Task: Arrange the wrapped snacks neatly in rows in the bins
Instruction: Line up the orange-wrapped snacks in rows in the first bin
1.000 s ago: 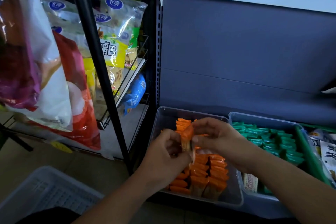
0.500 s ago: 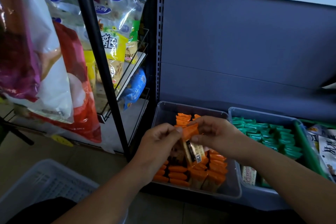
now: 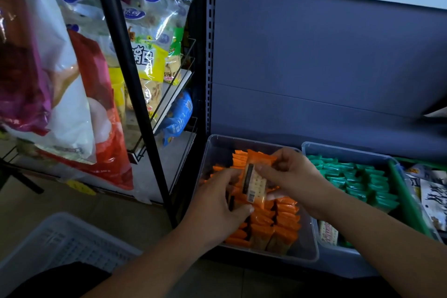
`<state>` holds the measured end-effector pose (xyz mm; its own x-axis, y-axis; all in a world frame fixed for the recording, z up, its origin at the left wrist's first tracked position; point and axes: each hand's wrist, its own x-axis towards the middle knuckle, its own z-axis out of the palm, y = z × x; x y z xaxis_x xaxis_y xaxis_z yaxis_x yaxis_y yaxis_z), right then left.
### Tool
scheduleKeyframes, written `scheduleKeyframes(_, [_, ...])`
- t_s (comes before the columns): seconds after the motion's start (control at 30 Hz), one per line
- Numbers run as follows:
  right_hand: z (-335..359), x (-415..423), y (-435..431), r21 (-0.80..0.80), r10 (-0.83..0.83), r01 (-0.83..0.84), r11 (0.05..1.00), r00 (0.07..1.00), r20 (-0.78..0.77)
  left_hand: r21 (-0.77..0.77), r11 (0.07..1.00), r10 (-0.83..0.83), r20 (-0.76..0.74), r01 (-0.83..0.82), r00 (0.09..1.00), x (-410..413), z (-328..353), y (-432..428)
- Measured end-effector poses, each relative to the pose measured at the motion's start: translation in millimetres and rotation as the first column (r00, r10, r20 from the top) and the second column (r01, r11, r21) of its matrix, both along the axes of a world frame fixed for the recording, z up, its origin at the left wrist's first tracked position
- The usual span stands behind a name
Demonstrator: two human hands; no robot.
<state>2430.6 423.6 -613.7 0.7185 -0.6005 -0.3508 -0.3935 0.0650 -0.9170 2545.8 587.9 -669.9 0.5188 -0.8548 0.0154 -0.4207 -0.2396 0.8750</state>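
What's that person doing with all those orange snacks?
A person is tidying wrapped snacks on a shop shelf. Their right hand pinches one orange snack pack above the clear bin, which holds rows of orange snacks. The left hand is at the pack's lower edge, with its fingers reaching in among the rows. Whether it grips the pack is unclear. The neighbouring bin holds green snacks lined up in rows.

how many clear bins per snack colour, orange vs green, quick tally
clear bin of orange snacks: 1
clear bin of green snacks: 1
total: 2 bins
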Motion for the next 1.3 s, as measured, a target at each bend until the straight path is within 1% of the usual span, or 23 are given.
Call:
scheduleKeyframes(0.07, [-4.1,2.0,4.4,-0.020,-0.025,0.024,1.000,0.999,-0.021,-0.025,1.000,0.000,0.041,0.002,0.999,-1.7,0.3,0.4])
scheduleKeyframes(0.13, [-8.3,3.7,8.9,-0.063,-0.027,0.025,0.998,0.999,-0.036,-0.036,0.999,0.020,-0.021,-0.021,1.000,-2.7,2.4,-0.3])
scheduleKeyframes(0.17, [-10.1,4.5,10.3,-0.078,0.000,-0.004,0.997,0.999,-0.051,-0.033,0.999,0.037,-0.047,-0.039,0.998,-2.0,2.5,-0.6])
scheduleKeyframes(0.23, [-10.0,4.9,11.1,-0.036,0.106,-0.109,0.993,0.992,-0.066,-0.028,0.998,0.055,-0.045,-0.056,0.997,1.6,0.5,-0.9])
scheduleKeyframes(0.27, [-8.4,4.5,10.5,-0.010,0.151,-0.152,0.988,0.987,-0.058,-0.033,0.998,0.046,-0.065,-0.048,0.997,3.6,-1.4,-1.2])
scheduleKeyframes(0.3, [-7.9,4.1,8.3,-0.016,0.172,-0.173,0.985,0.984,-0.051,-0.042,0.999,0.022,-0.107,-0.027,0.994,5.2,-2.7,-0.9])
scheduleKeyframes(0.37, [-7.6,2.9,1.3,-0.097,0.179,-0.183,0.978,0.983,-0.046,-0.055,0.998,-0.048,-0.193,0.038,0.980,7.2,-1.7,-0.5])
scheduleKeyframes(0.4, [-7.7,3.1,-1.7,-0.135,0.193,-0.198,0.971,0.980,-0.046,-0.059,0.996,-0.073,-0.211,0.061,0.975,8.5,-0.2,-0.4])
scheduleKeyframes(0.5, [-8.8,3.6,-4.2,-0.194,0.265,-0.272,0.943,0.962,-0.060,-0.066,0.991,-0.126,-0.195,0.116,0.973,14.6,0.9,0.2])
scheduleKeyframes(0.57, [-14.1,4.2,-5.2,-0.262,0.246,-0.262,0.929,0.965,-0.095,-0.005,0.994,-0.107,-0.130,0.107,0.986,23.0,-4.8,0.9])
scheduleKeyframes(0.67, [-33.9,7.7,-9.1,-0.373,0.184,-0.234,0.898,0.969,-0.165,0.203,0.979,0.005,0.039,-0.013,0.999,37.0,-20.4,3.4])
scheduleKeyframes(0.73, [-56.8,13.1,-12.1,-0.398,0.183,-0.264,0.879,0.956,-0.231,0.269,0.962,0.031,0.051,-0.043,0.998,41.0,-28.4,4.9])
scheduleKeyframes(0.8, [-78.0,20.8,-11.4,-0.404,0.209,-0.327,0.855,0.928,-0.309,0.301,0.953,0.026,0.051,-0.040,0.998,41.5,-33.4,4.8])
scheduleKeyframes(0.9, [-110.1,27.4,-6.5,-0.417,0.242,-0.405,0.814,0.888,-0.391,0.283,0.959,-0.001,0.111,-0.030,0.994,42.2,-38.0,2.8])
scheduleKeyframes(0.93, [-119.4,27.8,-3.9,-0.395,0.267,-0.447,0.802,0.861,-0.433,0.278,0.960,0.000,0.122,-0.034,0.992,42.5,-38.8,2.5])
scheduleKeyframes(1.0, [-133.7,27.8,-1.8,-0.321,0.354,-0.562,0.762,0.777,-0.521,0.279,0.959,0.001,0.125,-0.036,0.992,43.8,-41.9,0.7])
scheduleKeyframes(1.07, [-133.0,30.5,-6.0,-0.229,0.456,-0.655,0.720,0.696,-0.556,0.288,0.957,-0.001,0.132,-0.038,0.991,44.5,-43.8,-0.9])
scheduleKeyframes(1.1, [-127.1,32.9,-9.4,-0.206,0.483,-0.676,0.707,0.675,-0.558,0.293,0.955,-0.003,0.132,-0.037,0.991,44.6,-44.6,-1.6])
scheduleKeyframes(1.13, [-120.6,35.4,-14.1,-0.219,0.479,-0.674,0.706,0.682,-0.553,0.293,0.956,-0.005,0.126,-0.032,0.992,44.6,-45.1,-2.7])
scheduleKeyframes(1.17, [-115.8,37.5,-19.7,-0.262,0.443,-0.644,0.718,0.714,-0.542,0.294,0.955,-0.002,0.113,-0.031,0.994,44.4,-45.4,-3.6])
scheduleKeyframes(1.23, [-113.8,39.1,-30.8,-0.382,0.293,-0.509,0.771,0.817,-0.497,0.292,0.955,0.018,0.090,-0.043,0.996,43.8,-46.1,-3.7])
scheduleKeyframes(1.27, [-115.0,38.9,-34.7,-0.429,0.228,-0.452,0.782,0.848,-0.478,0.288,0.956,0.024,0.089,-0.049,0.996,44.0,-46.5,-3.7])
scheduleKeyframes(1.3, [-118.0,38.3,-37.5,-0.451,0.196,-0.431,0.782,0.856,-0.478,0.285,0.957,0.027,0.091,-0.051,0.996,44.5,-47.2,-3.8])
